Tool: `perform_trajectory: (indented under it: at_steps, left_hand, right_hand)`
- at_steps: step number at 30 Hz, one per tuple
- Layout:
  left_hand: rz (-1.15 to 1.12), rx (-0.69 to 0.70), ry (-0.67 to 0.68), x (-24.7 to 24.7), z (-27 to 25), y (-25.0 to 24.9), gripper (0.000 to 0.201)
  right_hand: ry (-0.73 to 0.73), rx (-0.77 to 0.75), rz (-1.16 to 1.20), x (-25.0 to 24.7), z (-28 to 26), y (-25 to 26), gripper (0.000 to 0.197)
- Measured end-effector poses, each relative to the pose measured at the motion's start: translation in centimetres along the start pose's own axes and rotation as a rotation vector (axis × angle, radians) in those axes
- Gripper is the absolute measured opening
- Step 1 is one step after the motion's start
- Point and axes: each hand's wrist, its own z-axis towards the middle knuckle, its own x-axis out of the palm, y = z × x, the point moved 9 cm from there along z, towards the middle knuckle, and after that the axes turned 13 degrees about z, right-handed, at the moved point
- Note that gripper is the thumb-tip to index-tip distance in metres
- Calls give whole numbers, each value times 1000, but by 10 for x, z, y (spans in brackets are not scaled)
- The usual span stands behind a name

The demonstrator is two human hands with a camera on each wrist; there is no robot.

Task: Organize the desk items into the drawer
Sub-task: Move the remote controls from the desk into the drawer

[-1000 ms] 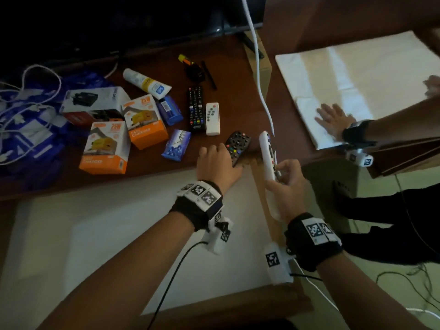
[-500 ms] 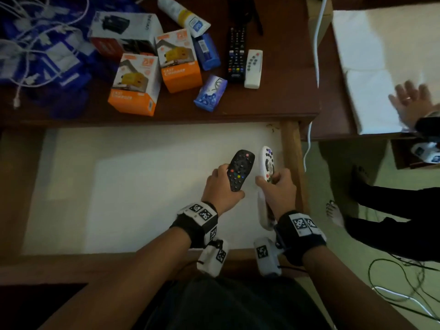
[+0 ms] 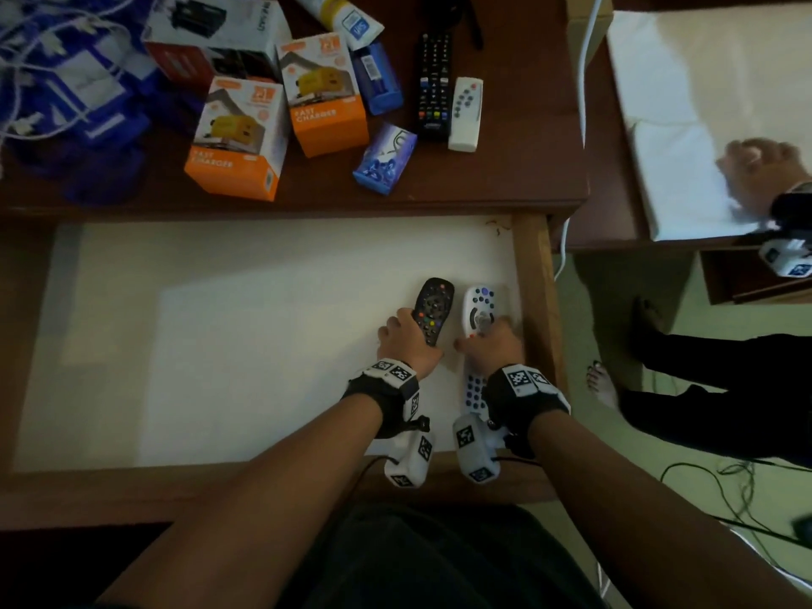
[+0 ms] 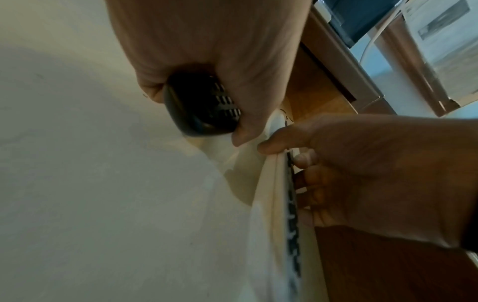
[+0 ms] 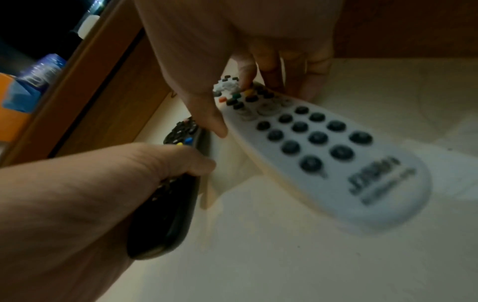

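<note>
1. Nearest, by the front right corner of the open drawer, the right hand is curled round the middle of a long white remote, thumb on one side and fingers on the other; the remote runs along the drawer's right wall, and the right wrist view suggests its near end is tilted up off the liner
2. Just beside it, the left hand wraps a shorter black remote; the two remotes lie parallel, buttons up, close but not plainly touching, and whether the black one already rests on the liner cannot be told
3. The step in hand looks like setting this pair down side by side; the next move calls for lowering both flat, loosening both hands, then reaching back to the desk
4. Farther off, near the desk's front edge, wait a blue packet, a small white remote, a black TV remote and two orange charger boxes
5. So the task seems barely begun, with most items not yet in the drawer
</note>
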Motion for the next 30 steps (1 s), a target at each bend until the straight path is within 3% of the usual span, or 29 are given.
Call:
perform_trajectory:
  at_steps: [6,18,24,28,30]
  left_hand:
    - [108,-20,36,6,4,11,67]
    - [41,64,22,6,1,13,63]
    - [161,115,-33,-11,2,5,63]
    - [239,155,7,-17,8,-6,71]
    - [292,148,43,-16,10,-10,77]
  right_hand:
    - [-3,53,-101,14,-4,-2,64]
    - [2,109,-44,-2,-16,-8,42]
    - [-36,-53,-215,-5,-14,17,87]
    - [68,-232,-485,10,-11,42,113]
    - [149,-350,-667,22,-11,44,115]
